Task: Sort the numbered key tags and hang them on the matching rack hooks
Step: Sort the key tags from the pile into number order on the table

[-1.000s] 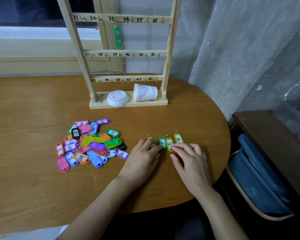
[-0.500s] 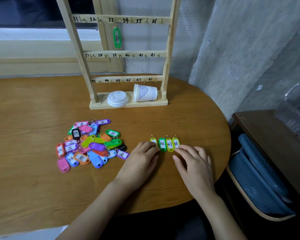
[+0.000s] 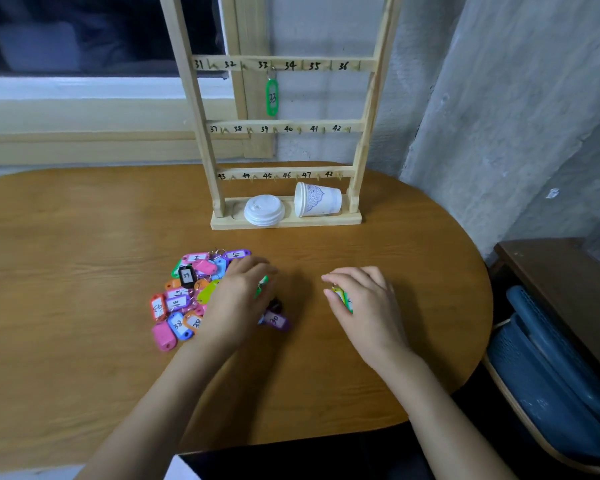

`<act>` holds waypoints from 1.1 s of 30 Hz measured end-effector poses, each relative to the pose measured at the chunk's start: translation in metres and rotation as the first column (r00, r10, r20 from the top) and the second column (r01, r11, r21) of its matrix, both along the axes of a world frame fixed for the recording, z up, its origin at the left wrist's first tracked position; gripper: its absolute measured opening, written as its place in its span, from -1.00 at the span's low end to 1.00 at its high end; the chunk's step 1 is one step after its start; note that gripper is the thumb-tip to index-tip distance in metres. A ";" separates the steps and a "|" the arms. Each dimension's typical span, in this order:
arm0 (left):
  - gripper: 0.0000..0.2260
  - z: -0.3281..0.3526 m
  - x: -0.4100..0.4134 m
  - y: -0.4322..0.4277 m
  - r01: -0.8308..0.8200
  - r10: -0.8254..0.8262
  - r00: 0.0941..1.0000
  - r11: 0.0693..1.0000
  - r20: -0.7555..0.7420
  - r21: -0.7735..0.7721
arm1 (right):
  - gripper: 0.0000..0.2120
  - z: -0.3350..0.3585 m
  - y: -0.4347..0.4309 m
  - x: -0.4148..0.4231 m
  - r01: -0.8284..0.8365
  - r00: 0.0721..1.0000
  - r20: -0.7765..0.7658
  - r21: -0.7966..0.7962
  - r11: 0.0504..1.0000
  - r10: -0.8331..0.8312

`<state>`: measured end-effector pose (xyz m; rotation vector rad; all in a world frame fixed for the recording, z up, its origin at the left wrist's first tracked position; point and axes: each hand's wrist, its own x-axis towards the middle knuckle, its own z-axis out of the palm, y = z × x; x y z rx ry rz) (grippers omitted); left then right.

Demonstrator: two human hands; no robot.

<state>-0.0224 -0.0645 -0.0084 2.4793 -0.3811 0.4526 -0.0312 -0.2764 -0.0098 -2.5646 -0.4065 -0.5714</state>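
Leftmost, a pile of key tags [image 3: 187, 299] is heaped loosely on the worktop [image 3: 84, 237], with rings and bodies overlapping and many labels covered or turned away. Numbers could be misread in such a heap, and tangled rings could drag neighbouring tags along when one is lifted.

The left hand [image 3: 239, 299] is laid over the right side of the pile with its fingers bent down among the tags. A sliver of green is seen at its fingertips, but whether anything is actually grasped cannot be told. A purple tag [image 3: 275, 320] marked 30 lies just beside that hand and could be swept away by a careless pull.

Behind, the rack [image 3: 361, 147] is stood upright at the back of the worktop. One green tag [image 3: 272, 97] is hung under 33, and the other visible hooks are bare. The hooks are set close together, so a ring could be slipped onto the wrong number. The lids [image 3: 264, 209] and the tipped cup [image 3: 317, 199] on the rack's base could be knocked when the lowest row is reached.

Further right, the right hand [image 3: 368, 303] is clenched round a small bunch of tags [image 3: 340, 296], yellow and green. With several held at once, one could be dropped near the worktop's rounded edge and lost towards the basket [image 3: 551, 358].
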 end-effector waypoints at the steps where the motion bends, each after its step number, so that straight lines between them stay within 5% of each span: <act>1: -0.86 0.000 0.001 0.009 -0.036 0.036 0.999 0.999 -0.020 -0.006 | -0.80 0.001 0.011 0.005 -0.026 1.000 -0.007 -0.005 1.000 0.025; 12: -0.82 -0.011 0.007 0.051 -0.051 0.050 0.994 0.999 -0.093 -0.015 | -0.75 -0.008 0.099 0.054 -0.140 0.945 -0.292 0.037 0.989 0.145; 19: -0.80 -0.013 0.014 0.065 -0.002 0.003 0.994 1.000 -0.109 0.006 | -0.70 -0.008 0.103 0.062 -0.107 0.932 -0.342 0.056 0.993 0.120; 24: -0.84 -0.013 0.021 0.076 -0.061 0.064 0.993 0.997 -0.097 0.040 | -0.90 -0.007 0.101 0.067 -0.061 0.922 -0.376 0.088 0.994 0.090; 30: -0.77 -0.007 0.026 0.073 -0.022 0.044 0.983 0.992 -0.180 0.124 | -0.97 0.001 0.093 0.075 -0.026 0.870 -0.447 0.385 0.922 0.211; 33: -0.72 -0.003 0.028 0.070 -0.029 0.051 0.978 0.994 -0.201 0.108 | -0.82 0.012 0.087 0.077 -0.008 0.839 -0.463 0.515 0.857 0.286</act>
